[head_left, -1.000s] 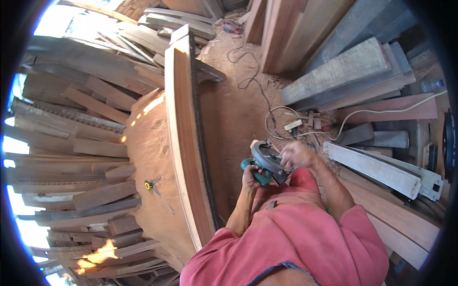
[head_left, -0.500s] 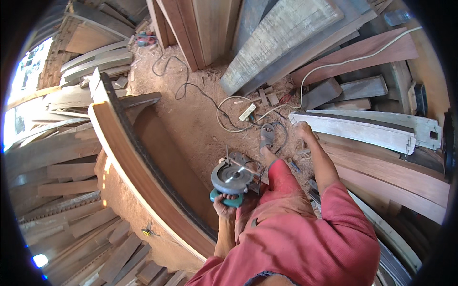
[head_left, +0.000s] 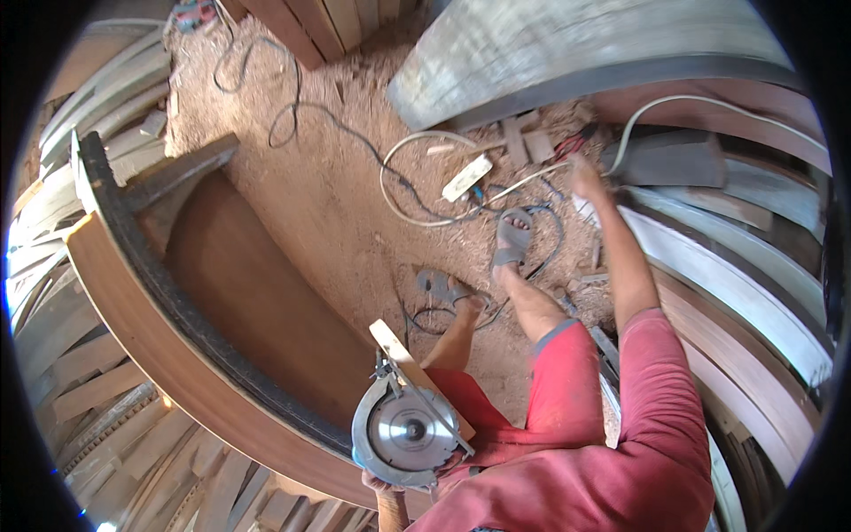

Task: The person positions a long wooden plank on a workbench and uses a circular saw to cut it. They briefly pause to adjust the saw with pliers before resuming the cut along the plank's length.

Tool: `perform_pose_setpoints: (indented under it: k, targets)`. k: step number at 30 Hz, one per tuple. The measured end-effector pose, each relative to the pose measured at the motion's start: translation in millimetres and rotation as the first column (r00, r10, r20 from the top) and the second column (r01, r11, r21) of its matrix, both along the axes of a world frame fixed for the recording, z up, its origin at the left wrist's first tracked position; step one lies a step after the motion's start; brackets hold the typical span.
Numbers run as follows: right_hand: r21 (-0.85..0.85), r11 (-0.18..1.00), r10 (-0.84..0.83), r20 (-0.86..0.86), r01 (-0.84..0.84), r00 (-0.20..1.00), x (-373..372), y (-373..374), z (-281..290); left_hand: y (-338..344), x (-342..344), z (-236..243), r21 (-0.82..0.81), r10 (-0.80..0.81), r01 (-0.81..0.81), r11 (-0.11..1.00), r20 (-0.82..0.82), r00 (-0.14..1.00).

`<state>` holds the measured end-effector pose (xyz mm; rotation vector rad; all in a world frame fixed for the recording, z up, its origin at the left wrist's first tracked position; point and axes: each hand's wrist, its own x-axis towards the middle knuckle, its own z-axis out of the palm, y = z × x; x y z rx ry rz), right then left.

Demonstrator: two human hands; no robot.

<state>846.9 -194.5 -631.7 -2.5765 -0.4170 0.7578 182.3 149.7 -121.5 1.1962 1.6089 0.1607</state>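
My left hand [head_left: 381,479], partly hidden at the bottom, grips a circular saw [head_left: 409,430] held beside my lap, its round blade facing up. A pale wooden piece [head_left: 394,350] sticks out from the saw's base. My extended right arm ends in my right hand [head_left: 585,177], blurred near a white cable [head_left: 541,176], a red-handled tool [head_left: 576,140] and the end of a white board [head_left: 709,284]; its grip is unclear. A white power strip [head_left: 467,177] lies on the sawdust to its left, with cables looping around it.
A long wooden beam [head_left: 142,315] beside a dark-edged board [head_left: 204,306] runs along my left, with timber offcuts beyond. Large planks [head_left: 567,53] lean ahead, more boards [head_left: 727,337] line my right, and a red tool [head_left: 195,16] lies far ahead. My sandalled feet [head_left: 514,230] stand among cables.
My right hand left the saw and stretched forward toward the cables and right-hand boards. My left hand lowered the saw toward my lap, blade upward. My view swung rightward.
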Motion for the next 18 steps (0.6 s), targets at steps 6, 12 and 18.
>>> perform_pose_setpoints:
  k: [6,12,18]
  targets:
    - [-0.142,0.989,-0.093,-0.341,0.047,0.935,60.0,6.3,-106.7,-27.6,2.5,48.3,-0.135,0.632,-0.639,0.757,-0.094,0.769]
    - [-0.298,0.954,-0.11,-0.408,-0.018,0.906,84.9,-31.7,-179.7,-39.2,16.8,66.2,-0.081,0.68,-0.701,0.708,-0.186,0.709]
    - [-0.269,0.962,-0.055,-0.008,0.051,0.998,66.3,-11.7,-139.4,-52.1,18.7,55.3,-0.073,0.701,-0.714,0.696,-0.146,0.698]
